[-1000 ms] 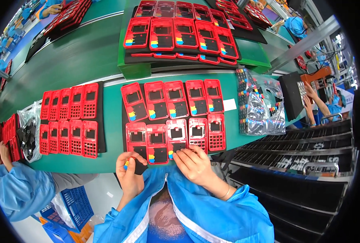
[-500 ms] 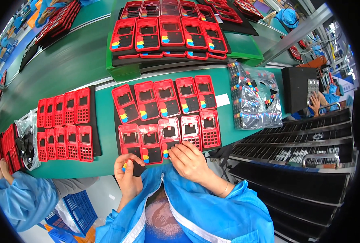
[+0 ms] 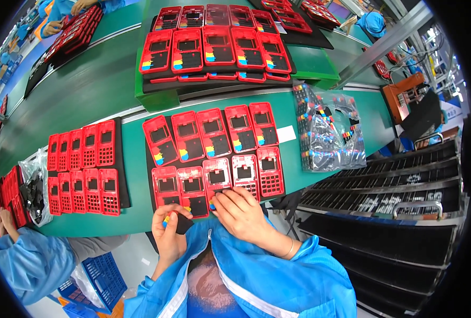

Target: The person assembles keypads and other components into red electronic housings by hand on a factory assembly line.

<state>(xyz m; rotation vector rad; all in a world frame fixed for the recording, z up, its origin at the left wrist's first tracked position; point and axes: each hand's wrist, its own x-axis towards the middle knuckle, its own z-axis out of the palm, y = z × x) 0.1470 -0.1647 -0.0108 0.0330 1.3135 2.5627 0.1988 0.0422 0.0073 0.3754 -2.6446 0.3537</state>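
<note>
My left hand [image 3: 170, 233] is closed around a rubber keypad [image 3: 183, 225], black with yellow and blue keys, just off the near table edge. The fingers of my right hand [image 3: 241, 216] are bent together over another keypad [image 3: 212, 204] at the lower part of a red handset housing [image 3: 217, 173]. That housing lies third from left in the near row, and the fingertips partly hide its keypad. Two rows of red housings rest on a black mat before me. The far-row housings [image 3: 212, 130] have coloured keypads in them, while the right-end near one [image 3: 270, 170] shows bare key holes.
A clear bag of keypads [image 3: 328, 132] lies right of the mat, beside white paper [image 3: 286, 133]. Left are more red housings [image 3: 106, 143]. A green raised platform [image 3: 158, 99] bears further housings. A black rack [image 3: 378, 233] stands right; a co-worker's hand [image 3: 6, 221] is far left.
My view has shifted slightly. Both hands keep nearly the same places, with the right fingers still at the third housing. The co-worker's hand at the right with a dotted sheet is out of sight.
</note>
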